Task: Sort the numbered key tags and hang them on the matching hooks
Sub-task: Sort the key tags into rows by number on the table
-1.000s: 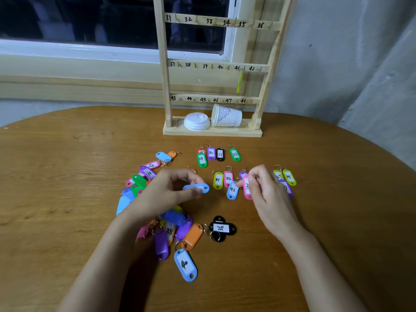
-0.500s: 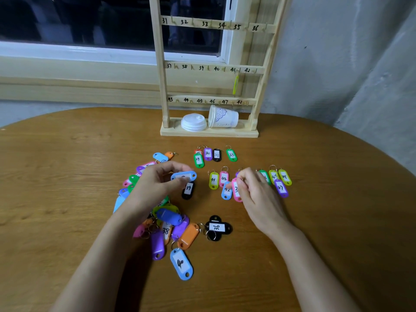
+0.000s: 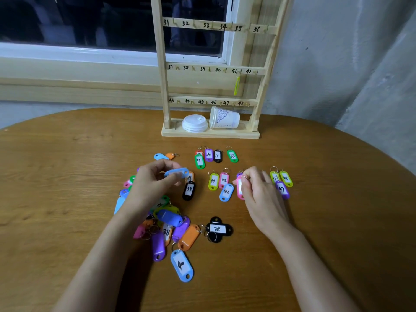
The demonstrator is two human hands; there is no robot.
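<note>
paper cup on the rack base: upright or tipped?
Tipped. The paper cup lies on its side on the rack base, open mouth facing the stack of white lids.

Single wide-angle view from my head, facing forward and down across the wooden table (image 3: 56,176). My forearms enter at the bottom edge, and my left hand (image 3: 153,183) and right hand (image 3: 261,194) lie near mid-frame, close to the lens. The numbered hook rack (image 3: 163,86) stands farther off at the table's far side, before the window (image 3: 78,21), its top cut by the frame.
</note>
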